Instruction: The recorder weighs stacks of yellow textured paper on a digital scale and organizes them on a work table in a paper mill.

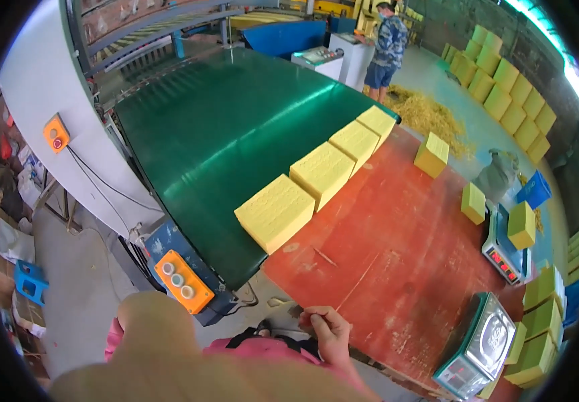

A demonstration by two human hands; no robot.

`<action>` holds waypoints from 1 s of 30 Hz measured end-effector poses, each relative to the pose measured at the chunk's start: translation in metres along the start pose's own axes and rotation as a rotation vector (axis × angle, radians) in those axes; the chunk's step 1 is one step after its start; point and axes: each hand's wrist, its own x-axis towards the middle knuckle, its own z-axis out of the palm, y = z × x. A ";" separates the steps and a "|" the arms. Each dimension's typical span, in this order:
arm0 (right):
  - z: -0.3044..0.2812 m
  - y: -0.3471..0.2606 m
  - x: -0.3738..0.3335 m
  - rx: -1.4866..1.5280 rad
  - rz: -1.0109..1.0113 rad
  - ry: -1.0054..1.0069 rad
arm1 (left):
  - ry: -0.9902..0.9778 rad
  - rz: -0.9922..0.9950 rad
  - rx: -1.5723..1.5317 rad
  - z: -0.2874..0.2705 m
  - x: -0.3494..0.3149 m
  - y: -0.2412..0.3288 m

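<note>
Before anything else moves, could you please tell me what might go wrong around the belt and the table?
The row of four yellow blocks stands along the seam between the green belt and the red table, so one could snag or tip if pushed unevenly. The orange button box sits exposed by the belt's near corner, so a stray arm might press it accidentally. The right hand is by the table's near edge, so a block sliding that way could bump it.
</note>
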 end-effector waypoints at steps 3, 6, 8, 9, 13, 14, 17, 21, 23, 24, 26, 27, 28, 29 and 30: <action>0.001 0.012 0.016 -0.148 0.019 -0.021 | 0.062 -0.109 0.011 0.004 -0.022 0.004; -0.013 0.011 0.019 -0.062 -0.008 0.144 | 0.224 -0.485 0.117 0.015 -0.036 -0.018; 0.003 0.028 0.032 -0.026 0.032 0.083 | 0.134 -0.792 1.082 -0.033 -0.090 -0.065; 0.014 0.031 0.039 -0.015 0.042 0.072 | 0.096 -0.879 1.320 -0.057 -0.130 -0.091; 0.021 0.039 0.058 0.026 0.120 0.072 | 0.110 -1.529 0.920 -0.072 -0.224 -0.153; 0.017 0.035 0.055 -0.057 0.172 -0.013 | 0.075 -1.551 0.849 -0.067 -0.225 -0.148; 0.002 0.069 0.035 0.122 0.363 -0.181 | -0.024 -1.499 0.781 -0.051 -0.232 -0.141; -0.019 0.114 -0.009 0.604 0.520 0.002 | -0.185 -1.578 0.615 0.035 -0.204 -0.113; -0.032 0.108 -0.022 0.794 0.436 -0.019 | -0.199 -1.411 0.630 0.083 -0.221 -0.098; -0.039 0.102 -0.036 0.971 0.358 -0.027 | -0.222 -1.407 0.579 0.106 -0.218 -0.091; -0.045 0.066 -0.060 0.793 0.275 0.000 | -0.303 -1.374 0.438 0.153 -0.202 -0.080; -0.058 0.055 -0.075 0.615 0.222 0.003 | -0.266 -1.436 0.392 0.174 -0.191 -0.077; -0.071 0.054 -0.095 0.451 0.247 0.062 | -0.231 -1.506 0.362 0.188 -0.187 -0.074; -0.089 0.051 -0.110 0.319 0.212 0.068 | -0.119 -1.473 0.256 0.201 -0.197 -0.077; -0.108 0.046 -0.123 0.146 0.053 0.106 | -0.015 -1.453 0.140 0.213 -0.204 -0.081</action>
